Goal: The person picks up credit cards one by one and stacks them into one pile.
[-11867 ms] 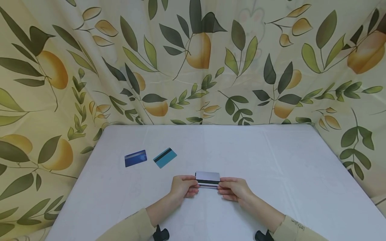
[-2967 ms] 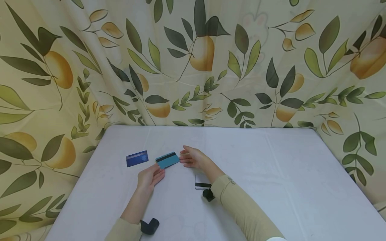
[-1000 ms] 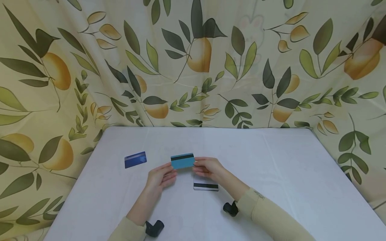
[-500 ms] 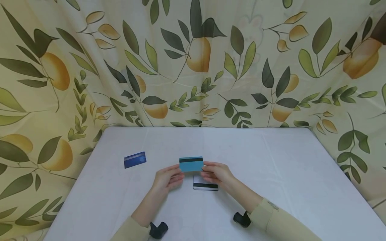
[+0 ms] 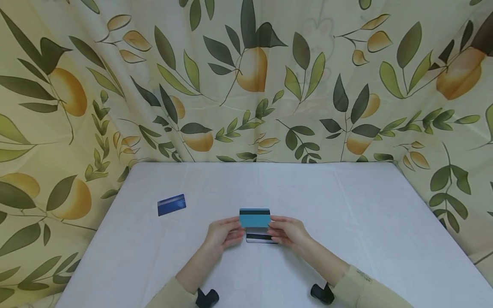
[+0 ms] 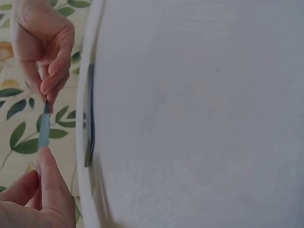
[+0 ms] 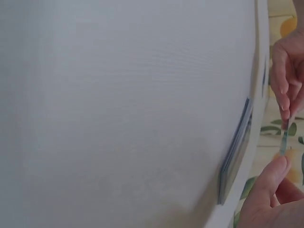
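Observation:
Between my two hands hangs a teal card [image 5: 254,218] with a dark magnetic stripe, held above the table. My left hand [image 5: 224,233] pinches its left edge, and my right hand [image 5: 289,232] pinches the right edge. Below it on the table lies a small stack of cards [image 5: 261,238], the top one pale with a black stripe; the teal card partly covers it in the head view. Both wrist views show the teal card [image 6: 44,128] edge-on between the fingertips, with the card stack [image 7: 235,152] apart from it on the table.
A dark blue card [image 5: 171,205] lies to the left on the white table [image 5: 346,205]. Behind the table's far edge hangs a curtain [image 5: 269,107] printed with fruit and leaves. A black wrist camera [image 5: 322,294] sits at the right sleeve.
The teal card was lifted from beside the blue card, then carried right and toward me, over the stack. Earlier both hands held the pale striped card there. The blue card stayed put.

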`<state>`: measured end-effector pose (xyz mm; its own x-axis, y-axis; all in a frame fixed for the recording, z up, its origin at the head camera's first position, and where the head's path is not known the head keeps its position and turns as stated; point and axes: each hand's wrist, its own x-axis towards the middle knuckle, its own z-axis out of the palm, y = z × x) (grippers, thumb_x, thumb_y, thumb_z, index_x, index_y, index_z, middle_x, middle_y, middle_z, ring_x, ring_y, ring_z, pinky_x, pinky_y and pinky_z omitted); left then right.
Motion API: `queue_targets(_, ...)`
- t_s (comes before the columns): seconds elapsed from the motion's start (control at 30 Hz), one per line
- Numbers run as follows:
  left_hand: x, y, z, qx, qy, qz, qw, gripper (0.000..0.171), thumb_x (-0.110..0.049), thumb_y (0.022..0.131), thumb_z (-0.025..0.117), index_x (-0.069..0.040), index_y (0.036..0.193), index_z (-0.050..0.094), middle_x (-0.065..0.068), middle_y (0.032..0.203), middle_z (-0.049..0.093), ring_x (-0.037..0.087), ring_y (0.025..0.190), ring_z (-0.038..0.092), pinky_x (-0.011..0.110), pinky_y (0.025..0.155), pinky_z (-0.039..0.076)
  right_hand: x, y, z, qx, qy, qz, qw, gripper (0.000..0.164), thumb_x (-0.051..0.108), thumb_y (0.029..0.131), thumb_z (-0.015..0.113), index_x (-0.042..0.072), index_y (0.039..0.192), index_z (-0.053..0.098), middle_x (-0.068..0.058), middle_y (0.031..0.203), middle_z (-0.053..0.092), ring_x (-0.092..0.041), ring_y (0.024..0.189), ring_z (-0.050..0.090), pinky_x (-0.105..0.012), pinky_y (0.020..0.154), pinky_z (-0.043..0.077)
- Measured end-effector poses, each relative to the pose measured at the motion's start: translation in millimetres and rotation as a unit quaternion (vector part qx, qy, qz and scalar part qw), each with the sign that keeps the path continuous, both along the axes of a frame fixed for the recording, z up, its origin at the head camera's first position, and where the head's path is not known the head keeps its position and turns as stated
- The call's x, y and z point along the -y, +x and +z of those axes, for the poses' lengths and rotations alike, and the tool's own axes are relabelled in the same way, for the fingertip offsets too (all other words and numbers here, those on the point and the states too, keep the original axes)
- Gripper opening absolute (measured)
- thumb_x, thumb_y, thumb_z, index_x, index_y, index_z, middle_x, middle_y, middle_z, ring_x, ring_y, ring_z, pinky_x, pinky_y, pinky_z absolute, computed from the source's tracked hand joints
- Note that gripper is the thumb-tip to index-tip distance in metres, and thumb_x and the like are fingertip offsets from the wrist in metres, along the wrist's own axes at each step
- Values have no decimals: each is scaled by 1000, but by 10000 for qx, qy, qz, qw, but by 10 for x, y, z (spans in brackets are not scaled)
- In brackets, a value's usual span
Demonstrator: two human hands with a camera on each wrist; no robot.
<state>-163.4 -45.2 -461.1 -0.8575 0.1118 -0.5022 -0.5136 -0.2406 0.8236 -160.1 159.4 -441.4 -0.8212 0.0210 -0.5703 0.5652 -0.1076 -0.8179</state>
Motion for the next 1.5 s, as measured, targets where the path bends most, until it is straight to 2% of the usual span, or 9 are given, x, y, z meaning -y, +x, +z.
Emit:
queue_targets(0.27, -81, 70, -43, -90, -112, -238, 9996, 37, -3, 84, 61, 6, 120, 55, 13, 87, 69, 18, 71, 68, 34, 68, 57, -90, 85, -78, 74, 105, -127, 9998, 36, 6, 84, 63, -2, 118, 57, -7, 78, 68, -14, 64, 65, -25, 59, 56)
queue_targets(0.77, -188, 89, -85, -71, -603, -289, 9977, 32, -2, 83, 61, 5, 114, 59, 15, 83, 69, 18, 66, 68, 33, 61, 57, -154, 131, -197, 150, 271, -100, 9995, 35, 7, 82, 65, -2, 115, 59, -8, 77, 69, -15, 63, 67, -27, 58, 56)
queue_targets(1.0, -187, 91, -89, -68, -762, -306, 9966, 31, -3, 83, 61, 5, 113, 60, 13, 81, 69, 14, 60, 66, 29, 57, 57, -142, 135, -195, 120, 507, -38, 9986, 32, 8, 83, 65, -1, 113, 61, -8, 80, 69, -17, 63, 67, -26, 57, 56)
queue_targets(1.5, -184, 94, -120, -235, -888, -331, 9952, 26, -1, 83, 61, 7, 108, 62, 11, 74, 68, 9, 50, 62, 22, 49, 54, -120, 152, -186, 29, 642, 13, 9979, 34, 7, 82, 65, -2, 114, 60, -8, 75, 69, -15, 59, 66, -25, 53, 55)
